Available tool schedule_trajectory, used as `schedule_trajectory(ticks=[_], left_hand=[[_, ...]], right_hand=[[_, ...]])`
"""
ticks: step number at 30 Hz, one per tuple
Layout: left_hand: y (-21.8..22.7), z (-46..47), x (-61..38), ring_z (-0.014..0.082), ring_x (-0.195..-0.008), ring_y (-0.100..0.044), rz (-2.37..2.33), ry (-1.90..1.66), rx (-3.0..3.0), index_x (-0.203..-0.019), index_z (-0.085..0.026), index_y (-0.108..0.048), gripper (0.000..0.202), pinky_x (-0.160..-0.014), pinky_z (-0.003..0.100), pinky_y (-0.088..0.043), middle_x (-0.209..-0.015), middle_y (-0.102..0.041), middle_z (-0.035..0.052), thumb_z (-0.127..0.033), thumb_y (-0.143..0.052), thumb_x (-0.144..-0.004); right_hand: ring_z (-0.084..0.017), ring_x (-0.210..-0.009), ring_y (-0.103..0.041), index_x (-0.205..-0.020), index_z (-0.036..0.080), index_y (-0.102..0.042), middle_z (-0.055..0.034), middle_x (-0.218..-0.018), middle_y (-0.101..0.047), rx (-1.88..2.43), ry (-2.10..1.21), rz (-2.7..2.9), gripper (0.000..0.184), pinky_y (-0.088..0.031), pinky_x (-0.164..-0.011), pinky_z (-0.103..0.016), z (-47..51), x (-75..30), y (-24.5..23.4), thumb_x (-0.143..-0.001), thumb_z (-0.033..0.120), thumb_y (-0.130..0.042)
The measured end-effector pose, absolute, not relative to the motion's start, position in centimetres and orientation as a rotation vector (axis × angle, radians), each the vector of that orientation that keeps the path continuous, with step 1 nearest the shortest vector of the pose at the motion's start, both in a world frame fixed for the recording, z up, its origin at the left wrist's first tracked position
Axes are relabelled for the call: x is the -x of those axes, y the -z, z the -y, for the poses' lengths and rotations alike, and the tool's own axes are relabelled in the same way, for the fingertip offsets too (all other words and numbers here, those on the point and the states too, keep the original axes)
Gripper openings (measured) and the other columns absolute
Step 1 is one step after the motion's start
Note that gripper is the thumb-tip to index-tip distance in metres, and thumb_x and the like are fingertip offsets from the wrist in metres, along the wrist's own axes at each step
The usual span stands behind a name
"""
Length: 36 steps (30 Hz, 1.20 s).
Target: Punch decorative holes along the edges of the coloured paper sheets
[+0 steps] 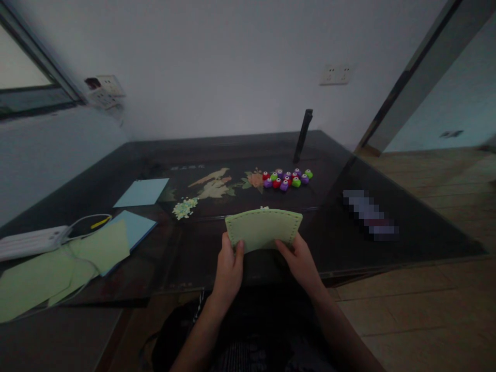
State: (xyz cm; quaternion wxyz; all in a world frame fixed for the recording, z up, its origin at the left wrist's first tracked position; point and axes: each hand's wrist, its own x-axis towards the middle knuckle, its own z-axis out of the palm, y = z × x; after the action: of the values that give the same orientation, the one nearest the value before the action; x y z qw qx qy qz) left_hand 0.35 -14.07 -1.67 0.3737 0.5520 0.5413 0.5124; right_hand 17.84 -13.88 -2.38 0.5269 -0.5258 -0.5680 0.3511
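Both of my hands hold a pale green sheet of paper (264, 230) with a row of small marks or holes along its top and side edges. It bows slightly over the table's front edge. My left hand (229, 263) pinches the lower left corner, thumb on the near face. On the lower right, my right hand (300, 261) grips the sheet the same way. The fingers behind the paper are hidden. A heap of small pale green and yellowish bits (185, 207) lies left of the sheet. Beyond it sit several small red, purple and green pieces (287, 180) with white round spots.
The dark table (186, 248) has a bird and flower picture. Blue sheets (142, 192) and green sheets (34, 274) lie at left, beside a white power strip (33, 243) with a cable. A black upright post (303, 135) stands at the back; a blurred-out item (370, 214) lies right.
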Motion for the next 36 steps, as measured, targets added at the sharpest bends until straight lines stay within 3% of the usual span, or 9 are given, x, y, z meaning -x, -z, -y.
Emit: schedule_trajectory(ticks=[7, 13, 18, 22, 27, 30, 36], left_hand=[[-0.6, 12.6, 1.5, 0.0213, -0.073, -0.062, -1.423, -1.238, -1.576, -0.1, -0.02, -0.052, 0.021, -0.067, 0.03, -0.046, -0.082, -0.064, 0.0054, -0.032, -0.053, -0.082], [-1.6, 5.9, 5.8, 0.0239, -0.096, -0.059, -1.285, -1.209, -1.62, -0.111, -0.015, -0.053, 0.036, -0.086, 0.037, -0.047, -0.103, -0.063, 0.0099, -0.033, -0.051, -0.079], [0.2, 1.6, 9.5, 0.0279, -0.095, -0.061, -1.518, -0.946, -1.658, -0.113, -0.01, -0.052, 0.044, -0.087, 0.044, -0.047, -0.103, -0.064, 0.0141, -0.027, -0.052, -0.072], [0.6, 1.9, 9.4, 0.0288, -0.103, -0.06, -1.719, -0.83, -1.872, -0.131, -0.009, -0.041, 0.057, -0.094, 0.044, -0.043, -0.11, -0.063, 0.0159, -0.021, -0.046, -0.075], [-0.2, 3.5, 8.0, 0.0315, -0.088, -0.067, -1.965, -0.456, -2.023, -0.143, -0.01, -0.022, 0.061, -0.082, 0.042, -0.047, -0.094, -0.068, 0.0177, -0.024, -0.036, -0.085], [-0.1, 3.8, 8.0, 0.0305, -0.082, -0.068, -2.073, -0.281, -2.11, -0.144, -0.012, -0.018, 0.061, -0.076, 0.04, -0.048, -0.091, -0.069, 0.0182, -0.029, -0.034, -0.088], [0.4, 3.8, 8.3, 0.0323, -0.094, -0.064, -2.119, -0.186, -2.2, -0.144, -0.012, -0.021, 0.06, -0.078, 0.04, -0.047, -0.11, -0.063, 0.0214, -0.033, -0.035, -0.089]], right_hand=[[-0.025, -0.111, -0.056, -0.117, 0.019, -0.054, -0.0111, -0.118, -0.062, 1.212, -0.87, 1.358, 0.037, -0.042, -0.099, -0.044, 13.0, -17.1, 1.0, -0.082, 0.032, -0.057], [-0.02, -0.095, -0.064, -0.118, 0.022, -0.045, -0.0082, -0.101, -0.065, 1.106, -0.998, 1.207, 0.04, -0.051, -0.087, -0.039, 12.5, -17.8, 0.6, -0.083, 0.039, -0.056], [-0.02, -0.091, -0.065, -0.115, 0.021, -0.046, -0.0076, -0.095, -0.066, 1.154, -0.993, 1.18, 0.041, -0.052, -0.084, -0.039, 12.9, -18.6, 2.1, -0.083, 0.043, -0.057], [-0.019, -0.091, -0.065, -0.117, 0.021, -0.046, -0.0074, -0.096, -0.065, 1.198, -0.955, 1.27, 0.04, -0.052, -0.084, -0.038, 13.3, -18.6, 2.6, -0.083, 0.04, -0.057], [-0.021, -0.092, -0.064, -0.116, 0.021, -0.047, -0.0082, -0.095, -0.065, 1.209, -0.933, 1.295, 0.039, -0.051, -0.084, -0.039, 13.2, -18.6, 2.5, -0.083, 0.039, -0.057], [-0.021, -0.091, -0.065, -0.115, 0.02, -0.047, -0.0083, -0.095, -0.065, 1.199, -0.936, 1.288, 0.038, -0.051, -0.084, -0.04, 13.2, -18.6, 2.6, -0.083, 0.038, -0.057], [-0.02, -0.094, -0.063, -0.113, 0.02, -0.05, -0.0084, -0.098, -0.064, 1.198, -0.949, 1.346, 0.033, -0.051, -0.085, -0.038, 13.3, -18.8, 2.3, -0.084, 0.034, -0.056]])
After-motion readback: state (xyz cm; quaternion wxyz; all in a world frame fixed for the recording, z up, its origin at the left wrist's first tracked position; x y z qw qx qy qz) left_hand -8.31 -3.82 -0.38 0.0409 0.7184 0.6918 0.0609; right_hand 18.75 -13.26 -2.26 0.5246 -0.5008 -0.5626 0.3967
